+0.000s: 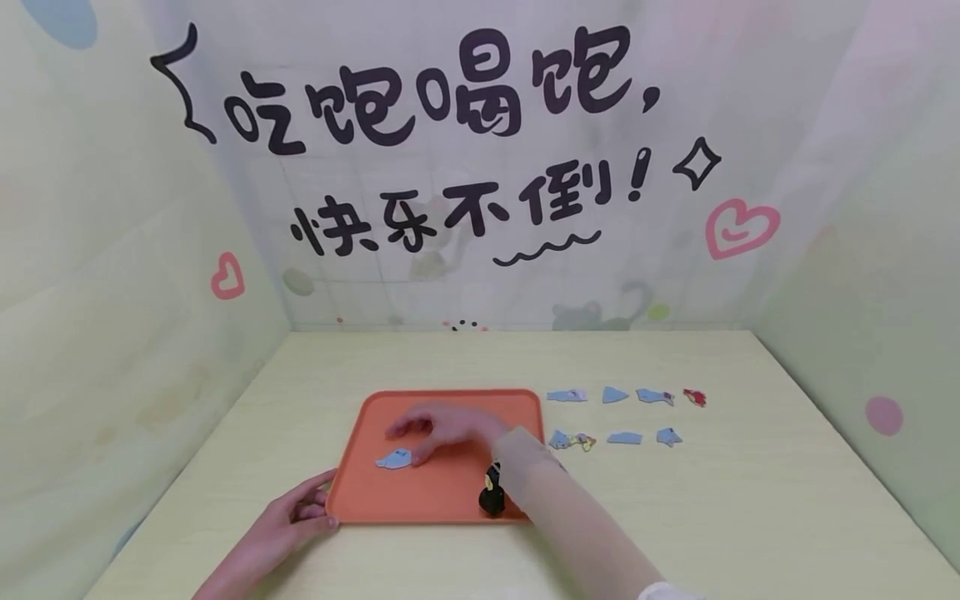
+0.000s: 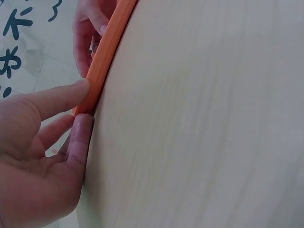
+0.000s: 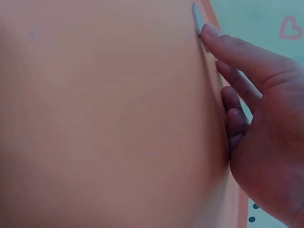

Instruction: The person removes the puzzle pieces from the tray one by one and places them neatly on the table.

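My left hand (image 1: 288, 518) grips the near left corner of an orange tray (image 1: 352, 492). In the left wrist view its thumb (image 2: 61, 99) presses the tray's rim from one side, with the other fingers behind and under it. My right hand (image 1: 450, 429) is over the tray's middle. Its thumb tip touches the right end of a light-blue, irregular flat piece like a jigsaw piece (image 1: 394, 458), lying on the tray. The other fingers arch away from that piece. Seen in the right wrist view, the piece (image 3: 197, 19) shows nearly edge-on at the thumb tip.
Right of the tray, several flat cut pieces lie in two rows, among them a blue triangular piece (image 1: 615, 395), a red piece (image 1: 695, 397) and a blue strip (image 1: 625, 437). A black device (image 1: 492, 492) is at my right wrist. Printed cloth walls (image 1: 525, 292) enclose the pale table (image 1: 712, 517).
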`<state>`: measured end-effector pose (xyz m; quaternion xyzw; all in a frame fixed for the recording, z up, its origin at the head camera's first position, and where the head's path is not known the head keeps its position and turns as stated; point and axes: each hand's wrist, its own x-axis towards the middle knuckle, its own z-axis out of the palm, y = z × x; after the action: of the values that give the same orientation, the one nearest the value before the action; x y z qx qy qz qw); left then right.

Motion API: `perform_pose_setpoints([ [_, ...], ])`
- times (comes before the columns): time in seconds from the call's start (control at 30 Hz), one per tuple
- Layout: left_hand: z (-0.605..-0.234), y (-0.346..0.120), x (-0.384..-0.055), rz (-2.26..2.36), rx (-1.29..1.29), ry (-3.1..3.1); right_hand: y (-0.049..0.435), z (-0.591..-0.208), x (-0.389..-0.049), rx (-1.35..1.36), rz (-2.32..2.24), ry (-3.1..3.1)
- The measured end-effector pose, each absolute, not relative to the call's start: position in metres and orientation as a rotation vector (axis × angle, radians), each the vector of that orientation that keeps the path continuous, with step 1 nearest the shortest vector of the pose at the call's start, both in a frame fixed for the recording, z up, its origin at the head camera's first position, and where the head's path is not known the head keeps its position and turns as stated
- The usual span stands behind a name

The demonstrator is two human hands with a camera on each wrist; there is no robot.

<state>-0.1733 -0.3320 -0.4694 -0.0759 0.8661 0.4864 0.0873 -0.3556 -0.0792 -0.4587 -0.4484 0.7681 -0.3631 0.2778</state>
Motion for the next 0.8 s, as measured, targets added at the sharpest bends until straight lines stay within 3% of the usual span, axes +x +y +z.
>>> perform_pose_setpoints([
  [0.8,-0.4686,-0.3305,-0.1749,1.435,-0.226,2.587,-0.0816,-0.4645,-0.3528,-1.263,-0.903,2.12],
])
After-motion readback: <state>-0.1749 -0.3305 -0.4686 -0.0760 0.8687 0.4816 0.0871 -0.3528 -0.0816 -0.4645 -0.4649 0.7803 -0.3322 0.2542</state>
